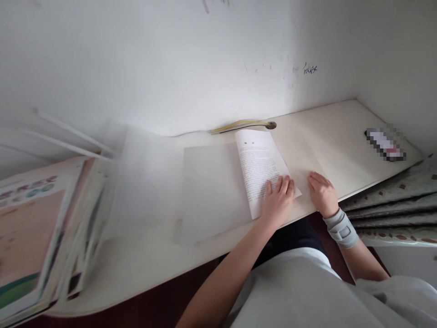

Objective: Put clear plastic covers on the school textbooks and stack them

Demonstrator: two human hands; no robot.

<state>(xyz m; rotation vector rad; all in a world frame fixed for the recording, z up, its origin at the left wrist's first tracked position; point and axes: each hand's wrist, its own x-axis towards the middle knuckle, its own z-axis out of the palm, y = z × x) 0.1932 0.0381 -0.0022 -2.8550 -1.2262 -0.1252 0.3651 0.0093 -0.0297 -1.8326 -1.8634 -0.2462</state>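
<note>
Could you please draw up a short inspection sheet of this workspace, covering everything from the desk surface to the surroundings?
Surface: white desk running along the wall.
Job's things: printed page, with a pale sheet to its left; whether they are joined, I cannot tell.
Clutter: stack of books or magazines at the left; a pixelated, phone-like item at the right end.
Hands: left hand on the printed page; right hand on the desk, right of it.
Cables: yellow cable and black cable by the desk hole.
Surroundings: blue writing on the wall; patterned curtain at the right.
</note>
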